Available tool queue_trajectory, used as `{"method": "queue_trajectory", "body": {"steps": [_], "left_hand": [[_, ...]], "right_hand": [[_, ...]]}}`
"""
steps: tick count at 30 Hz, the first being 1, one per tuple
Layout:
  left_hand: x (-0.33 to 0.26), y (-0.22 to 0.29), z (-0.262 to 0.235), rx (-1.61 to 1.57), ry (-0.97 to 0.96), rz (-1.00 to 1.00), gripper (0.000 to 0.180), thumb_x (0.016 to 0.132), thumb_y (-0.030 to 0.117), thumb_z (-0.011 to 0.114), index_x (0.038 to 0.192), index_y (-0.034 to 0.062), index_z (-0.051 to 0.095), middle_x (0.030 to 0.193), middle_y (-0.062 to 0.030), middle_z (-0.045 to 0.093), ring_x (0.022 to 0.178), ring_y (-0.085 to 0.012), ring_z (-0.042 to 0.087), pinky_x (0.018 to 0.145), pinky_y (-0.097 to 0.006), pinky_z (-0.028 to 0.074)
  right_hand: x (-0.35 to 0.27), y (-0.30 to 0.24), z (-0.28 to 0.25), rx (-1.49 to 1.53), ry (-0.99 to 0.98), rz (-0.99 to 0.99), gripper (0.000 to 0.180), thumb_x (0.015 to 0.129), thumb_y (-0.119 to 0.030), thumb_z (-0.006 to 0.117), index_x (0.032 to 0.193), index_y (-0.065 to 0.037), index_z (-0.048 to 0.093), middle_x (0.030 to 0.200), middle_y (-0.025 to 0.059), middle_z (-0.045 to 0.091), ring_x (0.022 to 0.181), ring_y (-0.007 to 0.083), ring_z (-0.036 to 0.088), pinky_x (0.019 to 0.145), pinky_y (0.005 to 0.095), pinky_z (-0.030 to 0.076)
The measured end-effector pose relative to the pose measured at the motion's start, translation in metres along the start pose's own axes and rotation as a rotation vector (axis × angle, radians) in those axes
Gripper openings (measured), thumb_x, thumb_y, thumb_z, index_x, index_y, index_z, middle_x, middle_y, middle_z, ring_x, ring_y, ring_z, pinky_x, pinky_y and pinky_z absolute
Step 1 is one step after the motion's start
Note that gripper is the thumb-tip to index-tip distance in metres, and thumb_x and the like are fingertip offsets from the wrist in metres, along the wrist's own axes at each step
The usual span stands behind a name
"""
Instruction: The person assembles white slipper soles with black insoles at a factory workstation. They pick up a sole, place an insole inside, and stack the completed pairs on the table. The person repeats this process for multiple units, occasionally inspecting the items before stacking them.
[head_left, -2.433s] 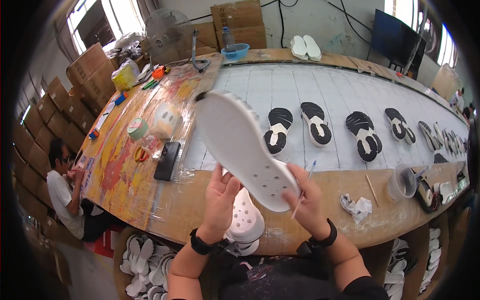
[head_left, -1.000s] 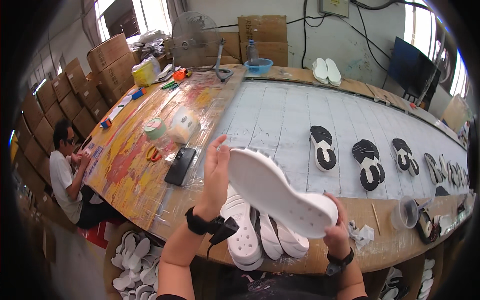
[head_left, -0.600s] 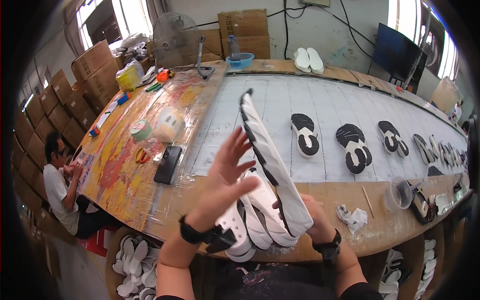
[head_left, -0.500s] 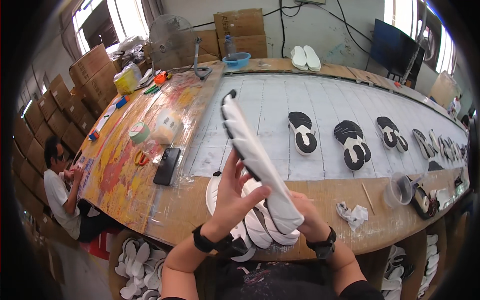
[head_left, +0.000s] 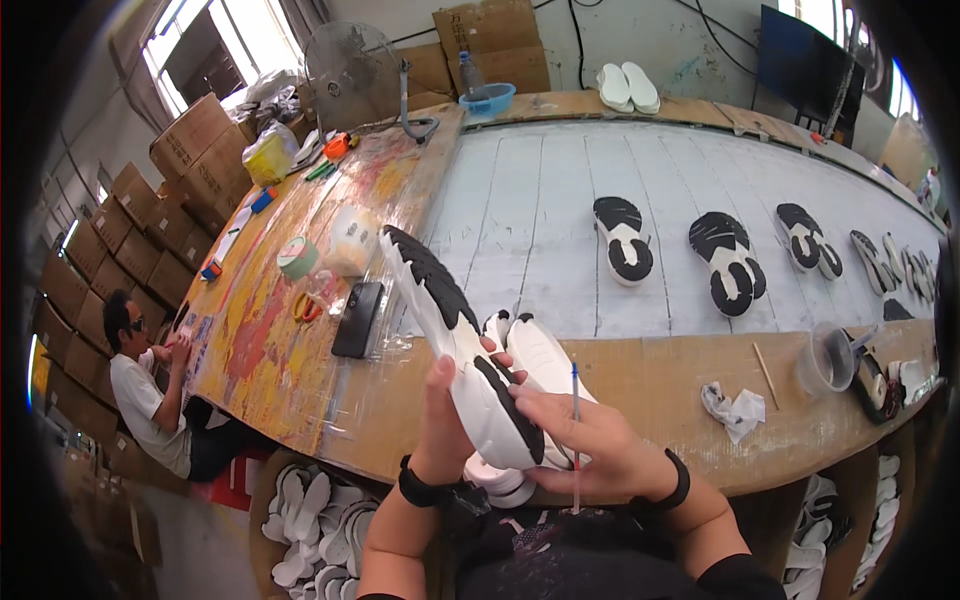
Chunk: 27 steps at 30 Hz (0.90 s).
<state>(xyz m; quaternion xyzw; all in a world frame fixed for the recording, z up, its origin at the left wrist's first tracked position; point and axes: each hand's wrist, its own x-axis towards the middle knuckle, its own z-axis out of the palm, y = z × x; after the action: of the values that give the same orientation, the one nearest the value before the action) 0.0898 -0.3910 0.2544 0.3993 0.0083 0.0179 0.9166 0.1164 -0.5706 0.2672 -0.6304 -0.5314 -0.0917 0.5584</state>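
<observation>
Sole (head_left: 455,345) clamped in both hands (head_left: 520,425), stacked white soles (head_left: 535,360) behind, phone (head_left: 358,318) alongside.

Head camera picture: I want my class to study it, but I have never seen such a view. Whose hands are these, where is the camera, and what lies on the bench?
The camera sits on a person's head and looks down, so the bench edges bend. The left hand and right hand are that person's own. Together they hold a white shoe sole with black tread patches; the right hand also holds a thin stick. On the long bench lie more soles, a phone, a tape roll and a clear cup. Another person sits lower left.
</observation>
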Motion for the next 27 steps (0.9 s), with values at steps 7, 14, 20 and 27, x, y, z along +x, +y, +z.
{"method": "queue_trajectory", "body": {"steps": [7,14,20,27], "left_hand": [[-0.008,-0.005,-0.001,-0.131,-0.181,-0.244,0.069,0.075,0.059,0.048,0.112,0.0019,0.041,0.094,-0.0100,0.053,0.085,-0.0230,0.058,0.077,-0.034,0.049],[-0.009,-0.006,0.006,0.297,-0.109,-0.009,0.074,0.085,0.027,0.054,0.138,0.0030,0.008,0.119,-0.0162,0.044,0.105,-0.0248,0.051,0.086,-0.037,0.045],[-0.019,0.000,0.032,0.367,-0.210,-0.091,0.071,0.087,0.010,0.048,0.139,0.0057,0.000,0.141,-0.0172,0.019,0.130,-0.0265,0.024,0.103,-0.040,0.023],[-0.040,0.007,-0.009,0.443,-0.013,-0.369,0.062,0.088,0.011,0.047,0.138,0.0017,0.012,0.140,-0.0192,0.021,0.130,-0.0268,0.025,0.102,-0.039,0.027]], "right_hand": [[-0.015,0.002,-0.011,0.516,-0.017,0.403,0.041,0.076,0.005,0.054,0.117,0.003,0.050,0.106,0.0126,0.059,0.094,0.0188,0.059,0.077,0.0266,0.049],[-0.017,0.008,-0.023,0.661,0.120,0.594,0.051,0.081,-0.007,0.059,0.127,0.003,0.038,0.116,0.0149,0.053,0.103,0.0175,0.054,0.087,0.0257,0.042],[-0.025,0.038,-0.038,0.589,0.277,0.641,0.065,0.081,-0.009,0.059,0.134,0.004,0.025,0.124,0.0157,0.046,0.105,0.0164,0.051,0.088,0.0253,0.041],[-0.078,0.093,-0.075,1.103,0.216,0.923,0.053,0.084,-0.007,0.052,0.131,0.005,0.031,0.118,0.0146,0.051,0.097,0.0154,0.058,0.082,0.0268,0.048]]}}
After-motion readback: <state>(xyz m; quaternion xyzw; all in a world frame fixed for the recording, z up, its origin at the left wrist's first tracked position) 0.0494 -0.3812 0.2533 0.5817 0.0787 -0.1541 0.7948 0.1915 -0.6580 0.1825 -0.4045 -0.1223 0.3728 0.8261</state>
